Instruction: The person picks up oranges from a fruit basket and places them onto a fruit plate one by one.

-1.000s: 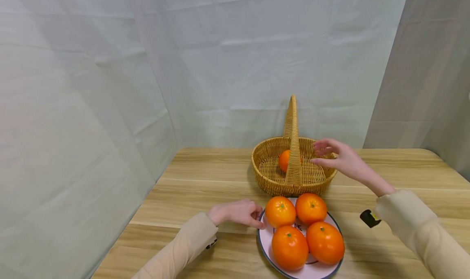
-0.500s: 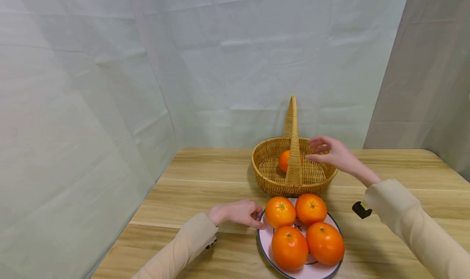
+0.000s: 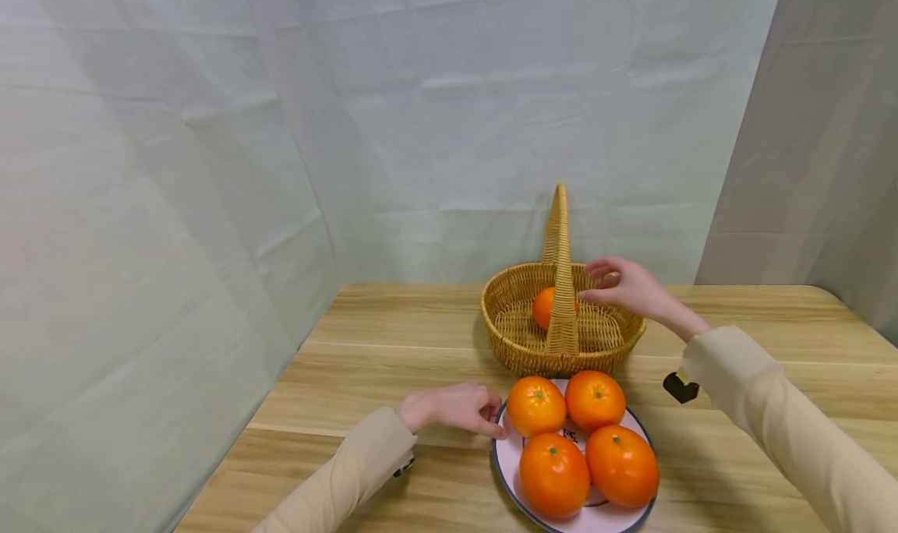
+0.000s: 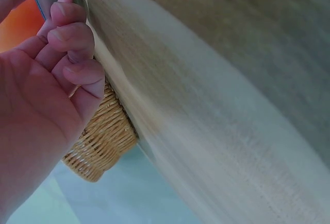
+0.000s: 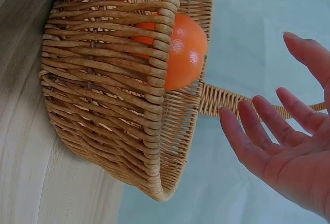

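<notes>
A white plate with a dark blue rim [image 3: 507, 482] bears several oranges [image 3: 554, 474]. My left hand [image 3: 452, 408] pinches its left rim; in the left wrist view the thumb lies on the inner side and the curled fingers [image 4: 77, 38] on the outer. Behind the plate stands a wicker basket [image 3: 522, 354] with a tall handle. One orange [image 5: 186, 53] lies inside it, partly behind the handle in the head view. My right hand [image 3: 631, 287] hovers over the basket's right side, holding nothing, its fingers apart and loosely bent.
Pale cloth [image 3: 456, 128] hangs behind and to the left of the wooden table [image 3: 393, 322]. The basket handle [image 3: 561, 284] rises well above the basket's rim, close to the right hand's left side.
My right hand has shifted a little left over the basket, its forearm following. The left hand, plate, basket and oranges stay where they were.
</notes>
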Motion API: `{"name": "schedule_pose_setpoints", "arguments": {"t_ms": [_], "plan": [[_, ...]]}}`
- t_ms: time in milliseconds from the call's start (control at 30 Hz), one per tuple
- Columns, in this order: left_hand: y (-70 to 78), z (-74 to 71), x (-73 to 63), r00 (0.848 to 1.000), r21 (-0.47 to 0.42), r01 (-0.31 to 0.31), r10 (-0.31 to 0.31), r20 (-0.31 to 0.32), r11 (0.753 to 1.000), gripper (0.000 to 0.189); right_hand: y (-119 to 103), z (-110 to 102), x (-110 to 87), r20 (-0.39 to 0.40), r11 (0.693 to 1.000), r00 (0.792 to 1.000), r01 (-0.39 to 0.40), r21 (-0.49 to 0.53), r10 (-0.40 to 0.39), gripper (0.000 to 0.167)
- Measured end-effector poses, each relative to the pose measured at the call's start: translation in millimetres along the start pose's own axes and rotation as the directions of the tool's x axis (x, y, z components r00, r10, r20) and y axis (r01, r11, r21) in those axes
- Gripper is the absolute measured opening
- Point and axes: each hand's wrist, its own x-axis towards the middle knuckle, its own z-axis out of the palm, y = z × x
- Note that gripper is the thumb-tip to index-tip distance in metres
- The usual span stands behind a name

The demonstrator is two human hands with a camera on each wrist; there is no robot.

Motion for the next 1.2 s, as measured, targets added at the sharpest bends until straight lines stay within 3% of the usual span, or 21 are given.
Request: {"name": "schedule_pose_setpoints", "arguments": {"t_ms": [633, 900, 1200], "plan": [[-0.5, 1.0, -0.1, 1.000, -0.025, -0.015, 0.015, -0.010, 1.000, 0.024, 8.7, 16.5, 15.4, 0.022, 0.998, 0.999, 0.037, -0.040, -0.036, 0.044], [0.1, 1.8, 2.1, 1.000, -0.018, -0.023, 0.022, -0.014, 1.000, 0.024, 8.2, 18.3, 18.6, 0.065, 0.999, 0.998, -0.021, 0.040, 0.019, 0.053], [0.1, 2.5, 2.2, 1.000, -0.012, -0.014, 0.013, -0.016, 1.000, 0.024, 13.0, 20.4, 24.4, 0.103, 0.996, 0.991, -0.084, 0.024, 0.081, 0.062]]}}
